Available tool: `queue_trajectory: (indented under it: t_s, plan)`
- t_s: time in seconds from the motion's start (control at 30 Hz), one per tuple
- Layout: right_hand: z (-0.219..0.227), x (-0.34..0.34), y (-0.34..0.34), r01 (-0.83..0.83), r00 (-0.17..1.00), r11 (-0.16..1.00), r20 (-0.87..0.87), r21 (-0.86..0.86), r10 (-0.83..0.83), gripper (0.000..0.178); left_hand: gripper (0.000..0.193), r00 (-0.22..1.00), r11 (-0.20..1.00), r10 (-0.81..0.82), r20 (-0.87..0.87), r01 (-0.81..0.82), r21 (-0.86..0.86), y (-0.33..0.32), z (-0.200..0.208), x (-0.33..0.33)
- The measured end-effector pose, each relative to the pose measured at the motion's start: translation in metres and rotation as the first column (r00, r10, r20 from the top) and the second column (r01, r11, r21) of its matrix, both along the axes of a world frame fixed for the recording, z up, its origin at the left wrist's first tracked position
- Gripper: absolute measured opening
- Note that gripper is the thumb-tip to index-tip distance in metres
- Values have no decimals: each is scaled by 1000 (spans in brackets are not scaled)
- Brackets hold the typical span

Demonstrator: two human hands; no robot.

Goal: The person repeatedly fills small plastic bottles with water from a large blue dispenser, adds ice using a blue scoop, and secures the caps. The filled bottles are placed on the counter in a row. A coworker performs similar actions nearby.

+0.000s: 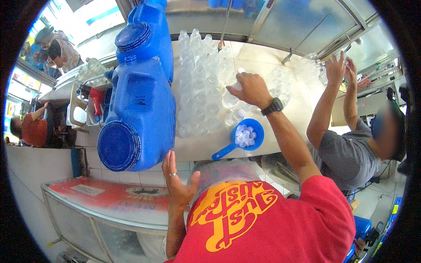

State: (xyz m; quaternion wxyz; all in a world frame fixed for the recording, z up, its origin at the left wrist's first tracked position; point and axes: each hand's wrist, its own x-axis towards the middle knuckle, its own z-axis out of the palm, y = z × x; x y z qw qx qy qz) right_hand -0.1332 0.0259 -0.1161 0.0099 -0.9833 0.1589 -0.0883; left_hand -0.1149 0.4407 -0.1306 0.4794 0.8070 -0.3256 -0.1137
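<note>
My right hand (252, 90) is closed over the top of a clear plastic bottle (229, 101); the fingers hide its neck. Close by, a second clear bottle (236, 116) wears a white cap, and another white cap (241, 70) shows just beyond my knuckles. To the left stand tight rows of clear bottles (199, 92). A blue dipper (259, 139) with a handle sits at the table's near edge, holding loose white caps (245, 136). My left hand (177, 180) is open, fingers apart and holding nothing, beside the lower end of a large blue jug (142, 109).
Another blue jug (151, 22) stands behind the first. At right, a co-worker in a grey shirt (346, 153) raises both hands near more bottles (309, 65). A red-topped glass case (109, 193) lies lower left. Taps (287, 57) line the table's back.
</note>
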Motion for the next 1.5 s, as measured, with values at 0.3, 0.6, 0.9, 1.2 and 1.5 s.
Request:
queue_trajectory:
  t_s: [0.3,0.6,0.9,1.2,1.5]
  plan:
    - [-57,-15,11,87,980,991,-188,98,-68,58,77,999,1000,12,31,-12,2,-13,2,10]
    - [-60,-119,44,358,929,742,-135,568,-345,31,68,994,994,-104,40,103,29,-29,-1,24]
    - [-200,-143,78,332,940,883,-191,333,-281,22,64,959,965,-259,111,262,-13,-36,0,24]
    - [-53,-134,45,243,970,725,-159,644,-185,56,56,982,984,-171,80,166,65,-6,-3,18]
    - [18,-20,8,-195,962,848,265,493,67,26,53,993,995,-89,72,84,62,-1,2,17]
